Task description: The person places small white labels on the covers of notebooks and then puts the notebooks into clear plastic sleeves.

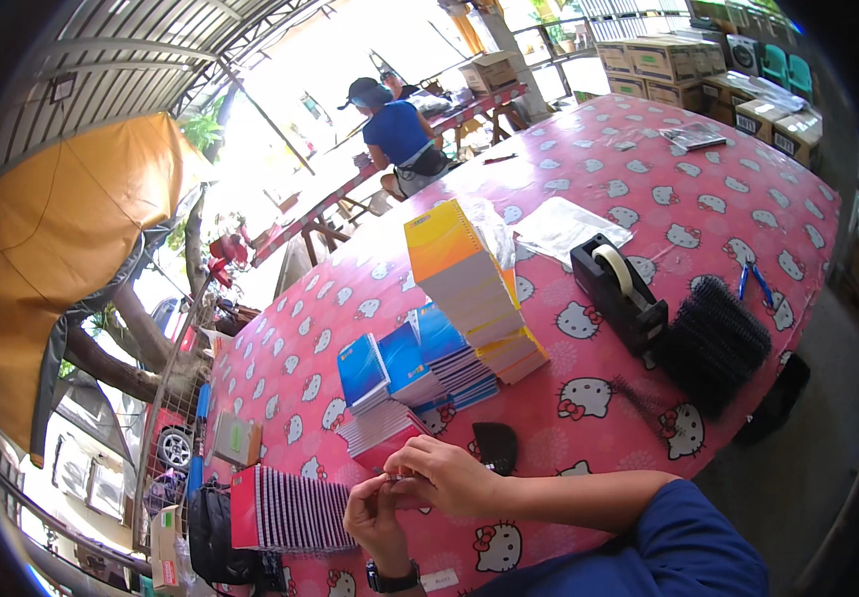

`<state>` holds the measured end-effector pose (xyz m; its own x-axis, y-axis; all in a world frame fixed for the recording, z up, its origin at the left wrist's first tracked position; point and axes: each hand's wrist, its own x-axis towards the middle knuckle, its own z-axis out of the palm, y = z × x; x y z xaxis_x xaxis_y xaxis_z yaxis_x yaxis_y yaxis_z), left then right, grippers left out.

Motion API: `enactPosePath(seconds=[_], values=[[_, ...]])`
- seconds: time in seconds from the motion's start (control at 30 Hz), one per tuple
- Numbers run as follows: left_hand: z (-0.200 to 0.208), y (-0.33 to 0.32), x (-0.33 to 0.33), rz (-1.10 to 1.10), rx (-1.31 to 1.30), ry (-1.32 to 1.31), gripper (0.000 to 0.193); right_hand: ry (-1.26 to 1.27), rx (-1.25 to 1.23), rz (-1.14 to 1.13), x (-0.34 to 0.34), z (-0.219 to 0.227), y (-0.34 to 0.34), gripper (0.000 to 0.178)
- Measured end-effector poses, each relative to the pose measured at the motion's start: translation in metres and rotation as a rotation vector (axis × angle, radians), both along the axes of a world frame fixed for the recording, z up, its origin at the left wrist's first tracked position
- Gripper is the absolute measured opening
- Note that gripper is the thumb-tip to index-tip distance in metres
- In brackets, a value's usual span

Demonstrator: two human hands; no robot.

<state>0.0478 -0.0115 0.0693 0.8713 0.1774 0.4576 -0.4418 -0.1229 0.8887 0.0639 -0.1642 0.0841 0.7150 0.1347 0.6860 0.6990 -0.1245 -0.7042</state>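
Near the table's front edge, my left hand [375, 517] and my right hand [449, 478] meet with their fingertips pinched together. What they hold, if anything, is too small and covered to make out. Just beyond the fingers lies a stack of notebooks [375, 433] with a red cover partly showing. A long row of spiral notebooks [295, 509] with a red front cover stands beside my left hand. Blue spiral notebooks [365, 370] sit in piles farther off, next to a tall stack of yellow-covered notebooks [469, 274]. A flat black object [495, 448] lies close to my right hand.
On the pink patterned table [569, 468] stand a black tape dispenser [620, 297] and a heap of black spiral coils [716, 343]. Blue-handled pliers [756, 284] and clear plastic bags [573, 229] lie beyond. A black bag [218, 537] is at the left edge. A person [397, 134] sits farther away.
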Motion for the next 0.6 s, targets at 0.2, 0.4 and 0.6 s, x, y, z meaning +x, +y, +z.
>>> enactPosePath(seconds=[0.2,0.4,0.6], values=[[-0.002,0.002,0.0,0.014,-0.009,-0.017,0.01,-0.062,0.022,0.032,0.004,-0.004,0.004,0.017],[-0.005,-0.002,0.0,-0.016,0.05,-0.094,0.007,0.088,-0.079,0.103,0.003,0.007,-0.009,0.021],[-0.001,-0.009,-0.004,-0.066,0.067,-0.048,0.012,0.06,-0.048,0.122,0.003,-0.002,-0.008,0.019]])
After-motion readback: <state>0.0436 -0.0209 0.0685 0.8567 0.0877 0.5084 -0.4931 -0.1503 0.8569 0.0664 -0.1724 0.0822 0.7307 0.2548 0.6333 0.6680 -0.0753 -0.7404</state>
